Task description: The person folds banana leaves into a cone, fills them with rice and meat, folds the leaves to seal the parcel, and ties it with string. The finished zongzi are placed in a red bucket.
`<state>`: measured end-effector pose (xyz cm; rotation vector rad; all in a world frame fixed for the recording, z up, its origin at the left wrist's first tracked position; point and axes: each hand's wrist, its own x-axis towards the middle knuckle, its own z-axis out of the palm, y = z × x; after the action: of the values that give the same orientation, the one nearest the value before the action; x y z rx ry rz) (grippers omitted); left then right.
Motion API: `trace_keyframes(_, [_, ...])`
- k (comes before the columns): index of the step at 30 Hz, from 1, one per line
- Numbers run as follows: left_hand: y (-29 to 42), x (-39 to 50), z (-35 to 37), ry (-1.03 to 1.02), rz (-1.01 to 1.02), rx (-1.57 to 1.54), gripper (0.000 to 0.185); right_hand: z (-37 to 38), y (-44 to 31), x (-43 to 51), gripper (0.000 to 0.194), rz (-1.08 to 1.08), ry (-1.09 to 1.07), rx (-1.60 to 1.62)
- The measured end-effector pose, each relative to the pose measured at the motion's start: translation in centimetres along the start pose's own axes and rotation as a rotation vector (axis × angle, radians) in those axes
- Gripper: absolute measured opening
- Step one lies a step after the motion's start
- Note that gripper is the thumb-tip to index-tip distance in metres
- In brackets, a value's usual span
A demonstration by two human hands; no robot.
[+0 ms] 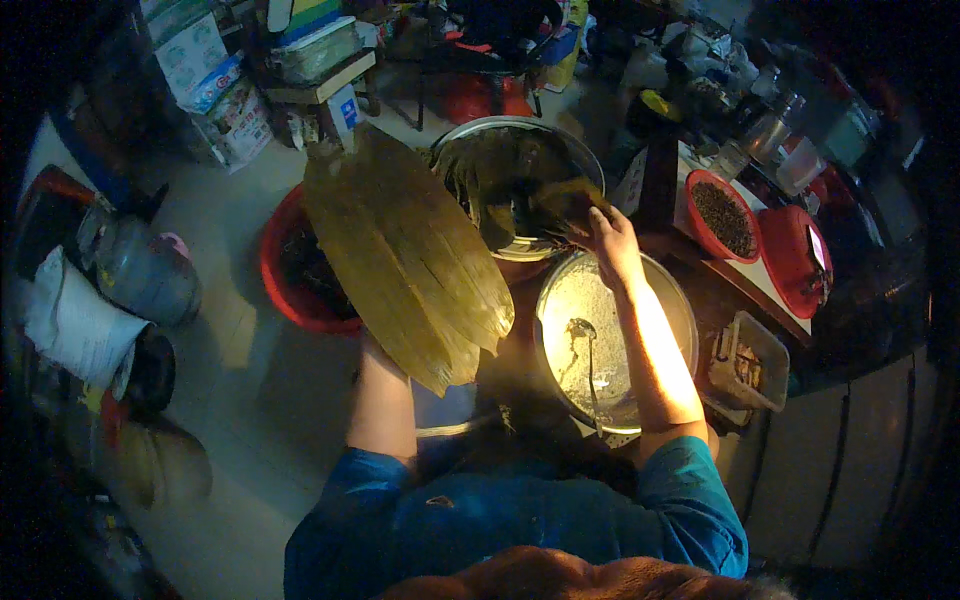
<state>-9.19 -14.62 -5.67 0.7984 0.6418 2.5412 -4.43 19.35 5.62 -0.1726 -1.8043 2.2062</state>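
Observation:
Several broad, long leaves (405,247), possibly bamboo, lie overlapped in front of me, olive green. My left forearm (381,405) runs up beneath them; they cover the hand, which holds them up. My right hand (613,238) pinches the edge of another dark leaf (568,201) over the far metal basin (592,154). Dark wet leaves (480,172) fill that basin. Under my right forearm stands a wide metal bowl (551,360) of pale, grainy food, perhaps rice, with a metal spoon (592,367) resting in it.
A red basin (271,289) with dark contents stands partly behind the leaves. On the right are a red basket (694,225) of dark bits, another red container (787,255) and a clear plastic tub (780,375) holding food pieces. A stool (330,82) stands beyond.

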Motion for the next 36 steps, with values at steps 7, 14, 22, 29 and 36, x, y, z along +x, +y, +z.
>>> trace_keyframes(7, [0.2,-0.5,1.0,-0.014,-0.019,0.017,0.052,-0.3,-1.3,1.5,0.038,-0.483,0.020,-0.698])
trace_keyframes(14, [1.4,-1.4,-0.3,-0.032,-0.079,0.029,0.052,-1.5,2.0,5.3,0.047,-0.404,-0.512,-1.801])
trace_keyframes(22, [1.8,-1.3,-1.7,-0.019,-0.105,0.038,0.052,-1.7,1.4,8.6,0.036,-0.430,-0.006,-1.073])
trace_keyframes(29, [1.5,-0.8,-2.5,-0.008,-0.100,0.045,0.052,-2.4,-1.1,10.2,0.038,-0.935,-0.020,-1.193])
trace_keyframes(36, [1.5,-1.3,-2.7,0.000,-0.106,0.058,0.051,-3.0,1.3,7.1,0.056,-0.121,-0.769,-1.930])
